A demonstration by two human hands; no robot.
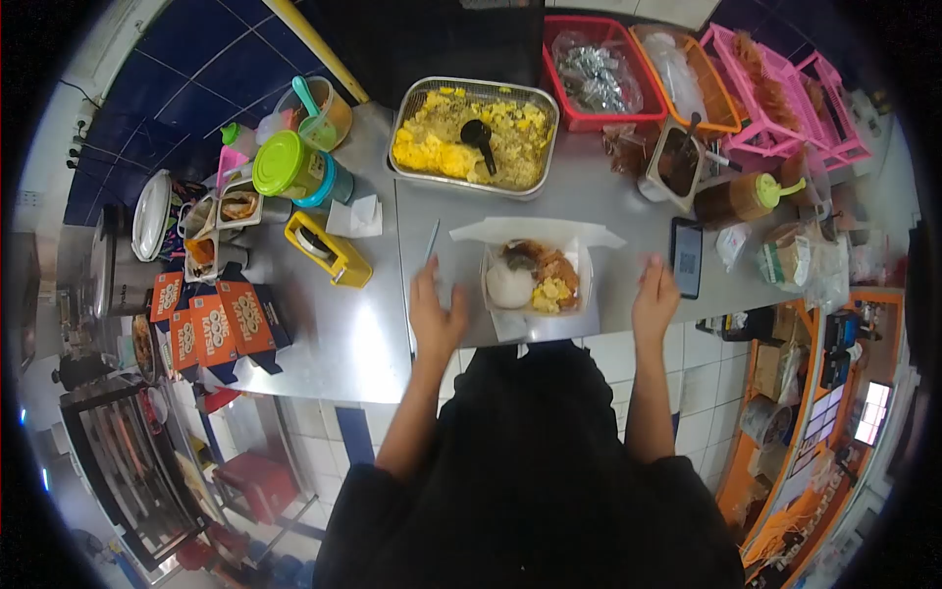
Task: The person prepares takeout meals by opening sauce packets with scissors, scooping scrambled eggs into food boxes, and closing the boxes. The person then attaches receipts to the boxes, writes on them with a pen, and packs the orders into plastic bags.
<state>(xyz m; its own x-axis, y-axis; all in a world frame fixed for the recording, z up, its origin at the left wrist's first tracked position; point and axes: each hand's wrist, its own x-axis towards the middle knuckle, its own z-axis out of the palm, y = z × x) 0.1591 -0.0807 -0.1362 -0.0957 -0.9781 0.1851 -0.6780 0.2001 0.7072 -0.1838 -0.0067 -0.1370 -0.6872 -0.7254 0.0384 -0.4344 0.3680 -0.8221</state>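
Note:
An open paper food box [488,290] stands on the steel counter in front of me, between my hands. Inside are a mound of white rice [509,286], yellow scrambled egg [552,294] and browned, fried-looking pieces [560,265]. To the box's left is my left hand [435,312], thumb apart from the fingers, with nothing seen in it. A thin pale stick, perhaps a pen [433,239], lies just beyond its fingertips. My right hand [654,302] is on the box's other side, its fingers curled together; whatever they may hold is hidden. Close beside it lies a phone [686,257].
Behind the box sits a metal tray [394,147] of egg with a black scoop [478,142]. Red [556,120] and orange [726,123] baskets stand at the back right, near a sauce bottle [731,199]. Leftward are a yellow tape dispenser [343,260] and folded orange boxes [211,329].

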